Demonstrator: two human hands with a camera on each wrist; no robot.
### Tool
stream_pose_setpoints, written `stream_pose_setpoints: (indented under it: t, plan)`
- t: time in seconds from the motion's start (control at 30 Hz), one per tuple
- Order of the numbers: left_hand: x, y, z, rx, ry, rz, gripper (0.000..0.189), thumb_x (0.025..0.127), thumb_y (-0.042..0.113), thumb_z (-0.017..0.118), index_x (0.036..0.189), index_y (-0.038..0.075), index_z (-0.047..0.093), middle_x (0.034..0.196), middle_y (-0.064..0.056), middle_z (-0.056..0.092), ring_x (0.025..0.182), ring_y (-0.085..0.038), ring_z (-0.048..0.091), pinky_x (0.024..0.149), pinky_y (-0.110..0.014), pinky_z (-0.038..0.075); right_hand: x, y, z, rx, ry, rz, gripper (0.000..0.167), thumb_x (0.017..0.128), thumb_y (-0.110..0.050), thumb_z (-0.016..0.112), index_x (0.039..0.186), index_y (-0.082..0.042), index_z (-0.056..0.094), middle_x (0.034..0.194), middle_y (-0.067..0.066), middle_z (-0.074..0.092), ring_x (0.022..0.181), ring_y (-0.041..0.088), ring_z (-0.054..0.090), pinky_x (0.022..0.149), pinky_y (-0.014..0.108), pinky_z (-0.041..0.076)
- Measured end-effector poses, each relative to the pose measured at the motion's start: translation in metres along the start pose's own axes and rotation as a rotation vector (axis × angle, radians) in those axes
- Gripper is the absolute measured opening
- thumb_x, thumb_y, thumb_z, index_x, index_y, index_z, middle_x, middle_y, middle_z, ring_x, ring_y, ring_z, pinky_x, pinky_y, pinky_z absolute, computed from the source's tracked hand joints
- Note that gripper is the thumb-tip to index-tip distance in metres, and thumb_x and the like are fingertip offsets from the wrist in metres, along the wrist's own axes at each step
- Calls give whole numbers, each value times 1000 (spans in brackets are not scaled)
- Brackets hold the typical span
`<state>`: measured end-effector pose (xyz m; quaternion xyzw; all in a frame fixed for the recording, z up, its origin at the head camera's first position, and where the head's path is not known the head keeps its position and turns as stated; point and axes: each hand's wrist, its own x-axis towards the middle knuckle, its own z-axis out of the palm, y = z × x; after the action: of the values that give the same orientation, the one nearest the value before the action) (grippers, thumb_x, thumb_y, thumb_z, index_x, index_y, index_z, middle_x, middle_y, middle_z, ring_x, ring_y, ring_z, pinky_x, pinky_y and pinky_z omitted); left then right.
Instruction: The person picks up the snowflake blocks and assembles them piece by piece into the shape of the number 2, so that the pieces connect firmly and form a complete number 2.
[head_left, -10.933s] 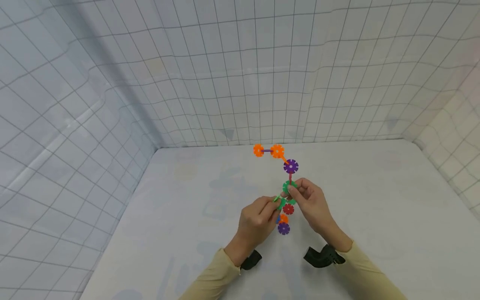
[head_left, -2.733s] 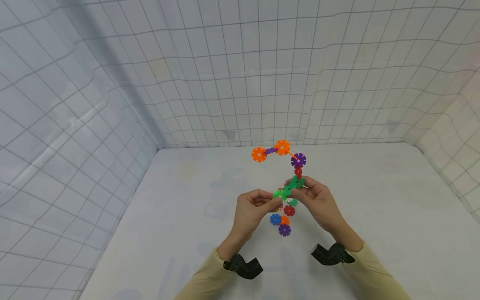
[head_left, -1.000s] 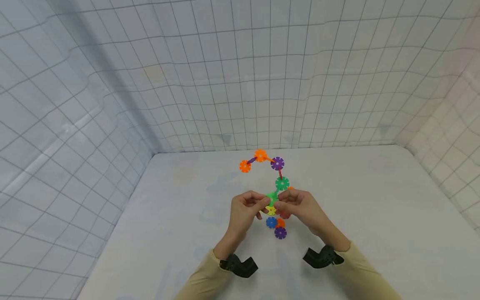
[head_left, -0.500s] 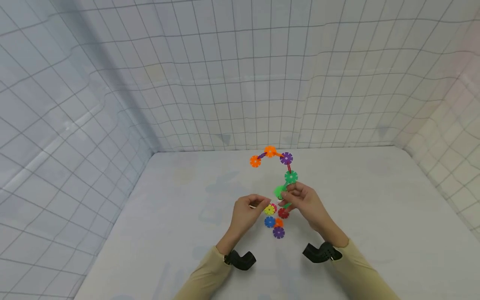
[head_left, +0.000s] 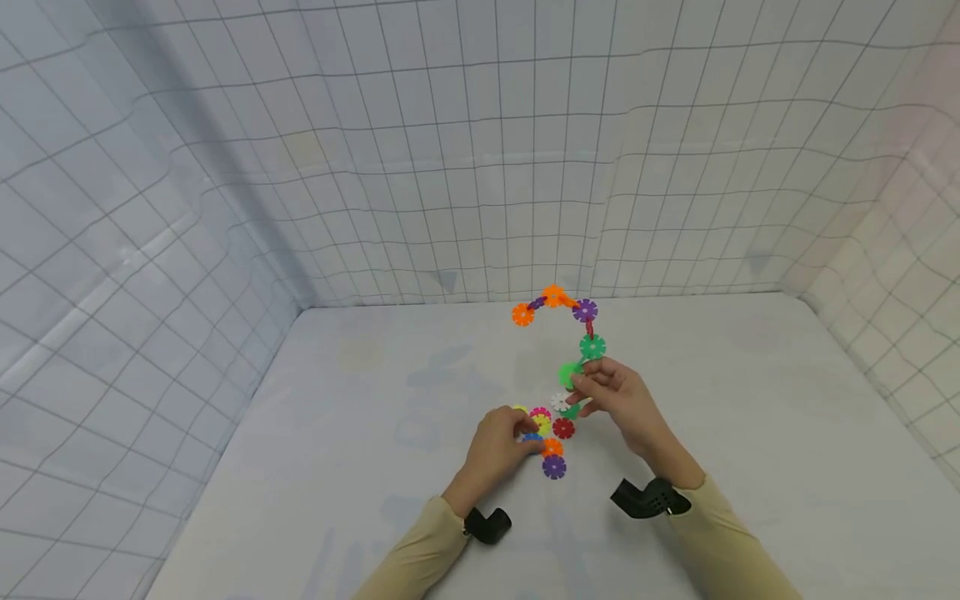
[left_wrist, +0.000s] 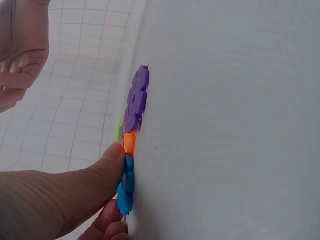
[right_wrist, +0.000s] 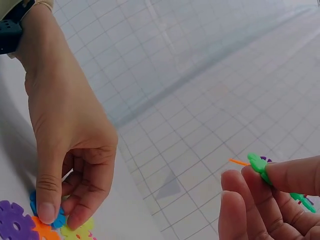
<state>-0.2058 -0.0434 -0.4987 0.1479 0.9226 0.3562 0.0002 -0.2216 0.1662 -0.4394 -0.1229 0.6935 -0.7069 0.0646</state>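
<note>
Pinched between thumb and fingers of my right hand [head_left: 626,408] is a light green snowflake disc [head_left: 568,375], the near end of a chain of notched plastic discs. From there the chain runs up through a teal disc [head_left: 592,347], a red one seen edge-on, a purple disc [head_left: 585,311] and orange discs [head_left: 553,296], curving left in the air. Down at the table, my left hand [head_left: 493,450] holds a blue snowflake disc [left_wrist: 127,185] by its edges, thumb on one side and curled fingers on the other. That disc is partly hidden by the hand in the head view.
Loose discs lie clustered beside my left hand on the white table [head_left: 337,467]: purple [head_left: 554,467], orange [head_left: 552,447], red [head_left: 564,428], white [head_left: 559,402], yellow and pink ones. Grid-patterned sheeting [head_left: 480,150] rises behind the table and along both sides.
The light green disc has joined the chain's end. My left hand has let go of it and moved down to the blue disc. My right hand has shifted slightly right with the chain.
</note>
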Motion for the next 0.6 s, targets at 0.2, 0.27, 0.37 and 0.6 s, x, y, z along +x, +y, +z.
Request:
stream_pose_setpoints:
  t: [0.2, 0.27, 0.37, 0.6]
  plan:
    - [0, -7, -5, -96, -48, -9, 21, 73, 22, 83, 85, 10, 70, 70, 7, 55, 63, -8, 49, 58, -23, 44, -1, -3, -2, 28, -4, 9, 23, 94, -15, 61, 102, 5, 53, 94, 24, 65, 76, 20, 66, 66, 32, 56]
    - [1, -8, -8, -112, -71, -24, 22, 72, 23, 84, 81, 10, 70, 66, 8, 55, 60, -8, 49, 56, -22, 44, -1, -3, -2, 33, -7, 11, 22, 94, -14, 61, 101, 5, 53, 91, 18, 67, 76, 20, 66, 66, 31, 56]
    - [0, -9, -15, -116, -106, -44, 22, 71, 26, 85, 74, 11, 69, 62, 7, 54, 57, -9, 48, 53, -23, 43, -2, -4, -1, 52, -13, 6, 20, 94, -12, 61, 100, 5, 53, 87, 10, 67, 75, 20, 66, 65, 31, 55]
    - [0, 3, -35, -381, -144, -93, 21, 78, 26, 80, 79, 8, 69, 67, 2, 65, 62, -17, 64, 60, -30, 52, -3, -7, 1, 77, -19, -1, 16, 93, -8, 61, 95, 6, 54, 84, 15, 67, 74, 21, 65, 64, 31, 55]
